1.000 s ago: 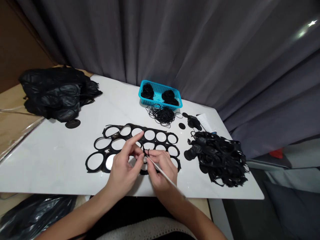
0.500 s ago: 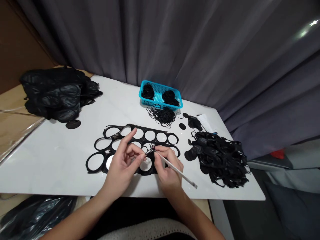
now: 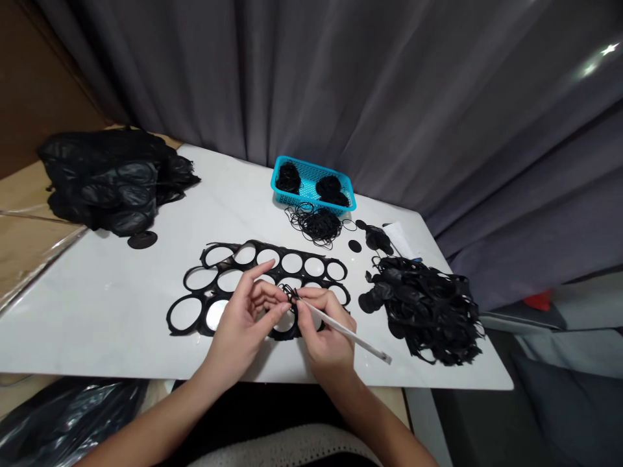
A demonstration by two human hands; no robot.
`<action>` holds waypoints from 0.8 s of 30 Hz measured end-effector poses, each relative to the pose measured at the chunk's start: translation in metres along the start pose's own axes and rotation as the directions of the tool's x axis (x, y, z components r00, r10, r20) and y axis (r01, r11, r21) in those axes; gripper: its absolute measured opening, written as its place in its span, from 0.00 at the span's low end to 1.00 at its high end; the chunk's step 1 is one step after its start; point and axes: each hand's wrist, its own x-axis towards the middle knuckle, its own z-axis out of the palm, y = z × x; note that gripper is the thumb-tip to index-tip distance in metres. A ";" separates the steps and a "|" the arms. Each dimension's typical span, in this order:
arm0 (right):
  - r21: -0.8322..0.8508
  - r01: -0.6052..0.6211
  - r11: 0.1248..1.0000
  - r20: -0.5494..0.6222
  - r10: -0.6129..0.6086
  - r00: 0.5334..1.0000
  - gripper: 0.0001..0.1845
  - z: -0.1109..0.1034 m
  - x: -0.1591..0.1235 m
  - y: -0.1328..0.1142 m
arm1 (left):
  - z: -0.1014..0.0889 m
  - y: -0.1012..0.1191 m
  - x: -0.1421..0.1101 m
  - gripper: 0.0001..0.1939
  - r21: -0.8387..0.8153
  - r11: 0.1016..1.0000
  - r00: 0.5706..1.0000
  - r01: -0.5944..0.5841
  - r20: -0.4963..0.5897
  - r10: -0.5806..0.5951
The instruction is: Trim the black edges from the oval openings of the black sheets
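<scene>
A small tangle of thin black elastic loops [image 3: 291, 295] sits at the person's fingertips, above the near middle of a flat black sheet. The right hand [image 3: 324, 331] is closed around a slender white stick [image 3: 345, 331], whose tip meets the tangle and whose other end points right and near. The left hand [image 3: 238, 324] is half curled, with its fingertips close to the tangle; whether it pinches any loops cannot be told.

Under both hands lies the matte black sheet [image 3: 260, 245], punched with rows of round holes, flat on a white marble-patterned bench [image 3: 111, 292]. Beyond it, a loose pile of thin black rings [image 3: 314, 227] sits just in front of a bright blue perforated plastic basket [image 3: 302, 162], which holds two dark bundles of the same rings. To the right are a black disc [image 3: 355, 246], a white paper slip [image 3: 400, 239], and a large heap of curled black scraps [image 3: 423, 311]. To the left, a stack of glossy black punched sheets [image 3: 111, 185] rests at the far corner, with a round black disc [image 3: 143, 240] beside it.

Pleated grey curtains [image 3: 389, 97] hang behind the bench. Flattened cardboard [image 3: 29, 240] lies off its left edge, a black plastic bag [image 3: 63, 421] sits near left, and a grey cushion [image 3: 559, 415] shows near right.
</scene>
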 end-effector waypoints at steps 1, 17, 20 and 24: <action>0.008 -0.003 1.000 0.006 0.003 1.000 0.05 0.000 0.000 -0.001 | 0.000 0.000 0.000 0.31 0.021 1.000 1.000 -0.008 -0.008 0.008; 0.067 -0.104 0.992 0.056 0.100 0.993 0.05 -0.001 0.000 0.003 | -0.004 0.002 0.002 0.32 -0.124 0.989 0.997 0.076 0.005 -0.076; 0.069 -0.135 0.988 0.075 0.130 0.989 0.06 0.000 0.000 0.004 | -0.005 0.002 0.001 0.31 -0.156 0.984 0.996 0.088 0.019 -0.086; 0.067 -0.204 0.977 0.099 0.197 0.976 0.07 -0.001 0.009 0.015 | -0.014 0.016 0.000 0.31 -0.296 0.954 0.998 0.059 0.034 -0.051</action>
